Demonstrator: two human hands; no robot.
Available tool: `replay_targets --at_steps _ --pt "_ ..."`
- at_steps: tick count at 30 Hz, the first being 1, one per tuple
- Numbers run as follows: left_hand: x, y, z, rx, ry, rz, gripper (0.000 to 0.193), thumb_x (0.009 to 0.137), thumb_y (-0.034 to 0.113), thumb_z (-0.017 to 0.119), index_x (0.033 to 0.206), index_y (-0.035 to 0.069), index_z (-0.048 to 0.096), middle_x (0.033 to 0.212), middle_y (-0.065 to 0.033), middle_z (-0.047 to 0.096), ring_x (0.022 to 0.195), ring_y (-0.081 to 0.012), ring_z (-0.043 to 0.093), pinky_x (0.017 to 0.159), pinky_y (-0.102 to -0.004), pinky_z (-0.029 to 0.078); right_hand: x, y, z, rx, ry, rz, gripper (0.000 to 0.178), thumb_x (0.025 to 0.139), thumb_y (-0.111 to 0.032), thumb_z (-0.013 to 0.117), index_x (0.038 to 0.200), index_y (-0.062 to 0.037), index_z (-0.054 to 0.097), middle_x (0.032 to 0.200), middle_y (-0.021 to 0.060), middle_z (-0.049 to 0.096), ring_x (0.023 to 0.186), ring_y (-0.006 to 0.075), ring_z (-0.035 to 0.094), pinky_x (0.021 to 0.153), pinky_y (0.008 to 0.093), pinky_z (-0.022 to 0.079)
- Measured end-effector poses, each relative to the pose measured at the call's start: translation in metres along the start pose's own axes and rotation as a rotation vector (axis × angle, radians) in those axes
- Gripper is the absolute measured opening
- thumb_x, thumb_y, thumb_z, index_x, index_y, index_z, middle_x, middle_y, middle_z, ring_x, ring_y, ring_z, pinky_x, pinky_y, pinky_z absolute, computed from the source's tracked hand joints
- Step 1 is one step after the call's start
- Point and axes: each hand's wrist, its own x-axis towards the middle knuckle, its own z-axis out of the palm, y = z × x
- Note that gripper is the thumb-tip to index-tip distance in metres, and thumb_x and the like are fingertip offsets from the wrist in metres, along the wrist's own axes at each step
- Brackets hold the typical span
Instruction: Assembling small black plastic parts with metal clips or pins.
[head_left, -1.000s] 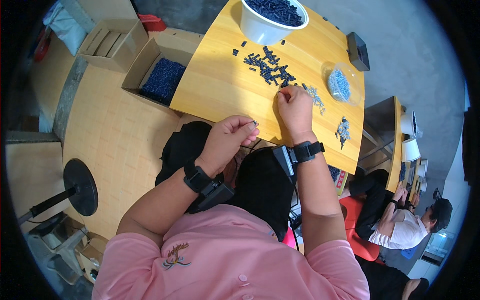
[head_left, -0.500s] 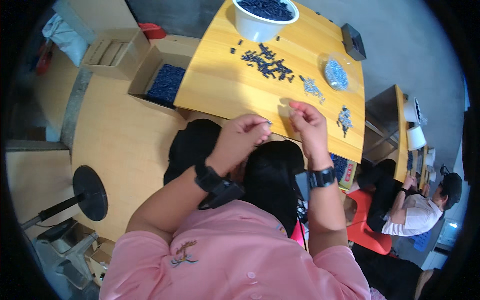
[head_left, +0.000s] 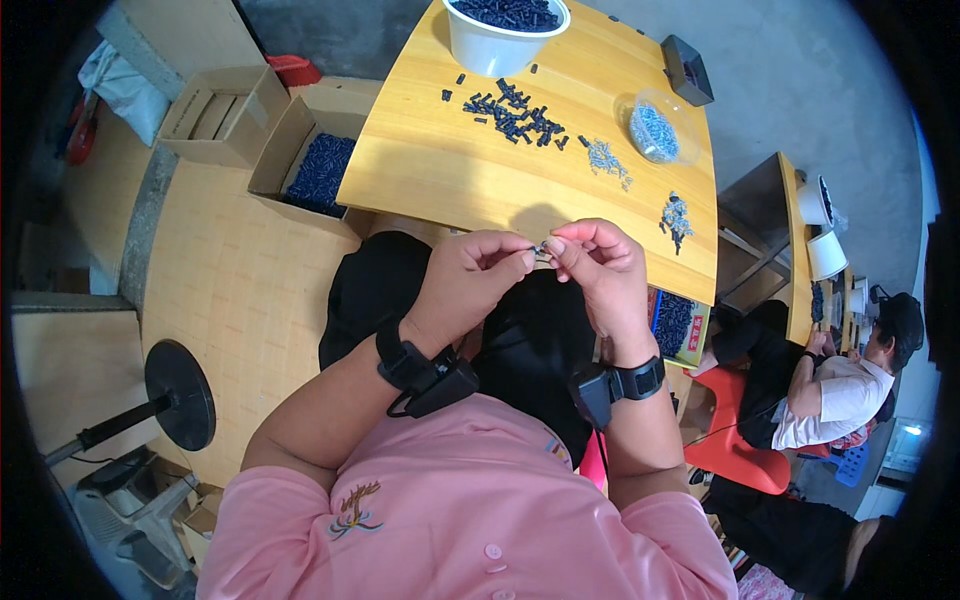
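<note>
My left hand pinches a small dark part with a shiny bit on it, between thumb and forefinger. The fingertips of my right hand are closed in a pinch against the same spot; whatever they grip is too small to make out. Both hands are over my lap at the table's near edge. Farther in on the wooden table lies a loose pile of short black pieces. To its right are a scatter of small silvery pieces and a mixed silver-and-black cluster.
A white tub of black pieces stands at the far edge. Right of it are a clear bowl of bluish-silver pieces and a black box. Cardboard boxes sit at left. A co-worker sits at another table on the right.
My right hand has come in leftward and down from apart, and its fingertips now meet those of my left hand at the small part. The view has shifted slightly.
</note>
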Motion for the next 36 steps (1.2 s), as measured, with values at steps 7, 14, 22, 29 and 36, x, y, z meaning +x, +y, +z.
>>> replay_targets --at_steps 7,14,22,29,36 --pt "-0.003 -0.001 0.005 0.082 0.039 0.112 0.016 0.086 0.008 0.063 0.1 -0.001 0.066 0.086 -0.001 0.065 0.078 -0.0051 0.058 0.07 -0.0193 0.046 -0.007 -0.006 -0.001 -0.1 -0.002 -0.017 0.008 0.08 -0.003 0.07 0.087 -0.0018 0.066 0.069 -0.0021 0.061 0.058 0.0029 0.052 0.051 0.0167 0.042" --pt "-0.005 0.005 0.008 0.231 0.108 0.184 0.015 0.084 0.01 0.065 0.095 0.0 0.067 0.082 -0.0016 0.065 0.072 -0.0049 0.057 0.065 -0.02 0.046 -0.006 -0.011 -0.002 -0.109 0.014 -0.008 0.007 0.079 -0.004 0.071 0.084 -0.0011 0.067 0.067 -0.001 0.061 0.055 0.0031 0.051 0.049 0.0164 0.041" --pt "-0.005 0.008 0.008 0.297 0.148 0.234 0.014 0.082 0.009 0.066 0.093 0.001 0.068 0.079 -0.0048 0.064 0.067 -0.0078 0.058 0.062 -0.0218 0.046 -0.007 -0.012 -0.002 -0.152 0.015 0.003 0.008 0.079 -0.004 0.071 0.085 -0.0001 0.067 0.067 0.0002 0.062 0.054 0.004 0.053 0.049 0.0167 0.042" --pt "-0.006 0.012 0.009 0.358 0.161 0.311 0.013 0.079 0.007 0.066 0.09 0.001 0.067 0.077 -0.0074 0.063 0.065 -0.0114 0.059 0.061 -0.0234 0.046 -0.008 -0.017 -0.001 -0.148 0.038 -0.019 0.006 0.08 -0.002 0.07 0.085 0.0002 0.067 0.068 0.001 0.062 0.055 0.0042 0.053 0.049 0.0166 0.042" --pt "-0.007 0.008 0.011 0.381 0.177 0.405 0.01 0.078 0.005 0.065 0.086 0.002 0.066 0.073 -0.0079 0.06 0.063 -0.0145 0.058 0.058 -0.025 0.045 -0.013 -0.018 -0.001 -0.187 0.027 -0.036 0.006 0.081 -0.003 0.069 0.085 0.0002 0.068 0.068 0.0009 0.062 0.056 0.004 0.053 0.049 0.0163 0.042"
